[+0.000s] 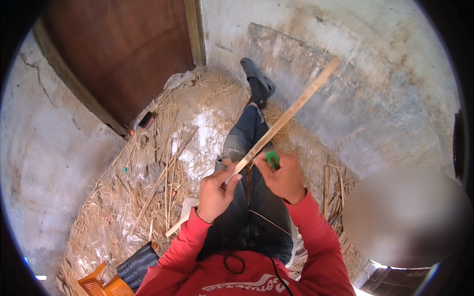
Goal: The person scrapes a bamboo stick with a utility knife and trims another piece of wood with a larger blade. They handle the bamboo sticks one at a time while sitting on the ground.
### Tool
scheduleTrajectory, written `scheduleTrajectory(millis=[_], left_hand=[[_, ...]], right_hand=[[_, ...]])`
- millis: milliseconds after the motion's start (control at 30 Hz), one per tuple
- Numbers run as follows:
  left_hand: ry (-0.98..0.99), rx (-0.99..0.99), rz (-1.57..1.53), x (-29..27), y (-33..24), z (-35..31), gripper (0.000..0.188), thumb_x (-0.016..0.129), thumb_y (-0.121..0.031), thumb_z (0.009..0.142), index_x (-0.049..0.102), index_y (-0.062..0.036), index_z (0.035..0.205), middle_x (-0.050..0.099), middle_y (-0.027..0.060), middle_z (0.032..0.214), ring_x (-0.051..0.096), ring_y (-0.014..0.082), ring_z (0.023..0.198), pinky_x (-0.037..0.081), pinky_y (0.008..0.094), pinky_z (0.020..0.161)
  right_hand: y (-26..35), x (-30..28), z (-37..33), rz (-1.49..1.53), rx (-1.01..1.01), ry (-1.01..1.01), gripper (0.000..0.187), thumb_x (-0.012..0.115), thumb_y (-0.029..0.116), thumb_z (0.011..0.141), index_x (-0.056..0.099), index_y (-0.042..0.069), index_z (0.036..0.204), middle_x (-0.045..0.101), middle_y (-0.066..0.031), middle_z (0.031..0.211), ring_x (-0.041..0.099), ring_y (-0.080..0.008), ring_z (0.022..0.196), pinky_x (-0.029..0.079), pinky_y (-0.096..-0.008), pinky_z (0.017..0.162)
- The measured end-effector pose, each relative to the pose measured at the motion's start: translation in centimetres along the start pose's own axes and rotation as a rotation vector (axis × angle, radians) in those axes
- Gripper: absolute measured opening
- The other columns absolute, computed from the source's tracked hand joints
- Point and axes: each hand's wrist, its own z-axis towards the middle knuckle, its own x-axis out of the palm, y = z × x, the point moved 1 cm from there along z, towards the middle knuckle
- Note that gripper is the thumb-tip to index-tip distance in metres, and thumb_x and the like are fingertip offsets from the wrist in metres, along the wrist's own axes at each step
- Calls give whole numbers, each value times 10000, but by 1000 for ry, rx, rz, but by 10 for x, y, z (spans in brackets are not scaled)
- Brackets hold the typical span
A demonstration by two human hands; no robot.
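A long, flat wooden strip point(300, 102) slants up and to the right across my lap, its far end in front of the wall. My left hand point(216, 195) is closed around its lower part, thumb on top, and the near end shows beyond my left forearm. Close to the strip's right edge, my right hand point(286, 180) is closed on a small green-handled tool point(271, 159). The tool's working end is too blurred to make out. A thin sliver point(269, 220) lies across my right thigh.
Straw and shavings point(116, 209) cover the floor. Loose sticks point(170, 182) lie on the left, more strips point(332, 190) on the right. A dark brush-like block point(146, 120) sits by the brown door point(126, 49). An orange plastic chair point(96, 281) stands lower left. A wall point(390, 106) rises ahead.
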Motion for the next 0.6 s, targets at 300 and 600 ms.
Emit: scheduleTrajectory(millis=[300, 600], left_hand=[[-830, 118, -378, -49, -1, 75, 283, 597, -195, 1076, 627, 10, 1270, 641, 7, 830, 554, 95, 655, 511, 254, 688], [-533, 207, -682, -26, -34, 84, 198, 533, -265, 1109, 586, -76, 1135, 724, 159, 1185, 696, 225, 1095, 574, 327, 861]], right_hand=[[5, -8, -3, 137, 46, 78, 276, 840, 229, 882, 641, 42, 842, 524, 54, 623, 434, -35, 563, 349, -260, 523], [15, 23, -5, 565, 155, 74, 250, 738, 219, 981, 706, 1, 1099, 541, 38, 645, 463, -40, 545, 347, -242, 511]])
